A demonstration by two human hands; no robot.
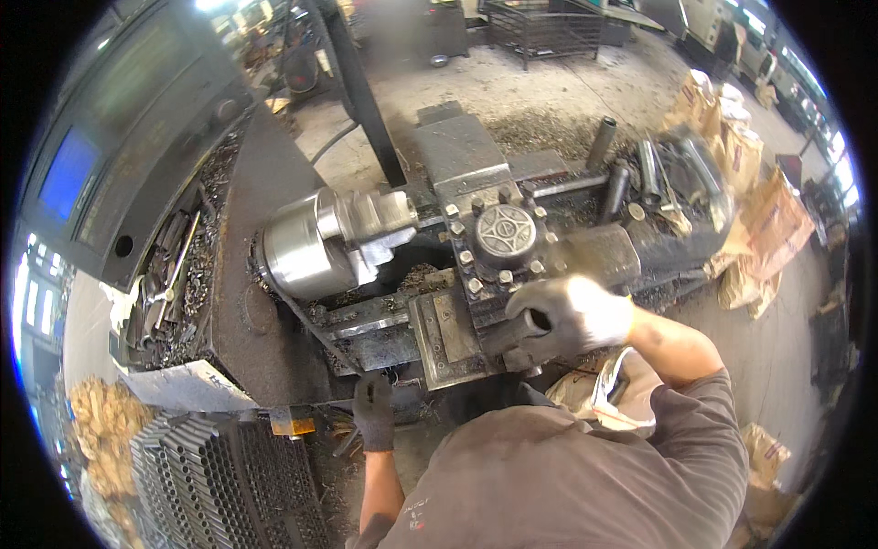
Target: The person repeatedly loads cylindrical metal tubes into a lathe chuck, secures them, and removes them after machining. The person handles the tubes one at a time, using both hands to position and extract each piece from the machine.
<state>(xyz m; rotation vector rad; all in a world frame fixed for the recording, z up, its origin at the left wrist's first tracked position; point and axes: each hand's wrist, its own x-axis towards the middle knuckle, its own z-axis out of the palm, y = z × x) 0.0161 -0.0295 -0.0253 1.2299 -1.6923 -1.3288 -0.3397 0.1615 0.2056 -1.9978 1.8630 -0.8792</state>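
A metal lathe lies before me, its round silver chuck (pixel 306 247) at the left; the chuck jaws (pixel 389 212) look smeared by motion. Right of it stands the square tool post (pixel 506 231), ringed with bolts and topped by a round star-patterned cap. My right hand (pixel 562 320), in a grey glove, is curled closed just in front of the tool post, close to the carriage; what it grips is hidden. Low at the lathe's front, my left hand (pixel 373 412), also gloved, is closed by the lower end of a thin dark rod (pixel 315 320); its hold is unclear.
Metal tubes (pixel 649 172) and tools lie on the lathe's right end. Tools and shavings fill the headstock top (pixel 174 288). Stacked tubes (pixel 229 485) stand at lower left. Paper sacks (pixel 768 229) stand at the right, and a dark post (pixel 361 101) rises behind the chuck.
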